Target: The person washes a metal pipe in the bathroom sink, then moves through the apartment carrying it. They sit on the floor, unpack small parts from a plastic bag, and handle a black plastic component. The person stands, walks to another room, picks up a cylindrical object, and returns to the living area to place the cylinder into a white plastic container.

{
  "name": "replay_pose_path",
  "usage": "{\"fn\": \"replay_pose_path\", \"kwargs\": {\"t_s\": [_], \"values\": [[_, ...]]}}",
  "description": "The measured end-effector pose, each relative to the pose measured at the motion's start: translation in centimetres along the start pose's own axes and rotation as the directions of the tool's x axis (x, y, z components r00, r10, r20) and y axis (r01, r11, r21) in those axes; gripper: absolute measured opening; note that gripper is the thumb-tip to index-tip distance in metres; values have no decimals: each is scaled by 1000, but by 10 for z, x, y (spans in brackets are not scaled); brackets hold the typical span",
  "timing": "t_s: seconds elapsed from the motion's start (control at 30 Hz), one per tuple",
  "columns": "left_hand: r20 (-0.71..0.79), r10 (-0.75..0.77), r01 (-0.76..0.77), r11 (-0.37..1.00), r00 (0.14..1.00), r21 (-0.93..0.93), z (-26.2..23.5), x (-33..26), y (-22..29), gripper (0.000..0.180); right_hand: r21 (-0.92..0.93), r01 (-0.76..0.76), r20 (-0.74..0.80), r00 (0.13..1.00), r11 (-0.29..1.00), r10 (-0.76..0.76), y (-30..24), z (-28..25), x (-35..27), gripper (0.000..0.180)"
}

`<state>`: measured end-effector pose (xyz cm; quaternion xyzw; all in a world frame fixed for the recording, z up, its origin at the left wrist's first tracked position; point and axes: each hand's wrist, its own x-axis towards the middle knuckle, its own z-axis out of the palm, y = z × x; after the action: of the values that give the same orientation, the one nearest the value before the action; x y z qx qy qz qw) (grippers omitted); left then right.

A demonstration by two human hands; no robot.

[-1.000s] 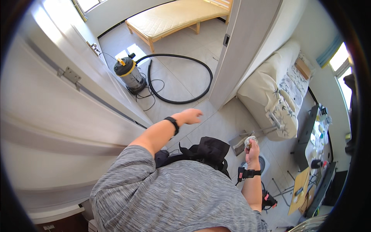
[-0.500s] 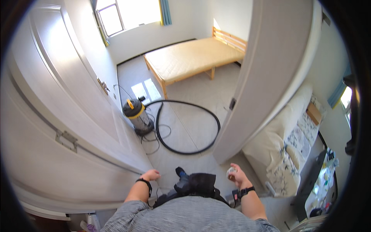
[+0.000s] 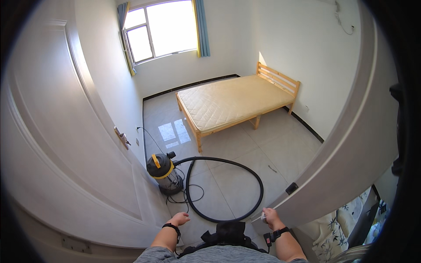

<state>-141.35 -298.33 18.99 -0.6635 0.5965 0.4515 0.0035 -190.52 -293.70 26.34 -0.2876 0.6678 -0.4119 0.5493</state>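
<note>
Low in the picture, my left hand (image 3: 179,218) hangs in front of the door on the left, its fingers loosely curled and no object showing in them. My right hand (image 3: 272,217) is closed on a small whitish thing (image 3: 263,216), mostly covered by the fingers, so its kind is unclear. The right door frame (image 3: 320,184) stands close beside that hand. On the floor ahead lies the black vacuum hose (image 3: 262,188) in a wide loop. It runs from a grey, black and yellow canister vacuum cleaner (image 3: 166,173) standing upright by the door.
A white door (image 3: 74,144) with a metal handle (image 3: 122,138) stands open on the left. A wooden bed (image 3: 237,103) with a bare mattress is farther in, below a window (image 3: 171,33). The vacuum's thin cord (image 3: 202,190) trails on the floor. Patterned cushions (image 3: 351,215) show beyond the right frame.
I have moved forward into the doorway, and more of the bedroom shows. The vacuum and hose sit nearer my hands. My right hand still holds its small thing, now more covered.
</note>
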Motion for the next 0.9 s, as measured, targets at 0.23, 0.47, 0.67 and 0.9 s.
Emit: {"fn": "replay_pose_path", "kwargs": {"t_s": [0.23,0.47,0.67,0.9], "values": [[7,-79,79,996,997,-32,-6,16,1,46,22,-41,155,987,999,37,-39,34,70,25],[-61,-205,196,973,977,-121,-23,5,-19,45,-27,-210,431,880,977,200,-85,71,138,26],[-129,-255,192,909,958,-369,-59,2,14,44,-73,-166,603,778,983,176,-116,107,179,35],[-266,218,-304,888,939,-345,-157,37,140,53,28,-253,690,704,967,165,-158,163,175,29]]}}
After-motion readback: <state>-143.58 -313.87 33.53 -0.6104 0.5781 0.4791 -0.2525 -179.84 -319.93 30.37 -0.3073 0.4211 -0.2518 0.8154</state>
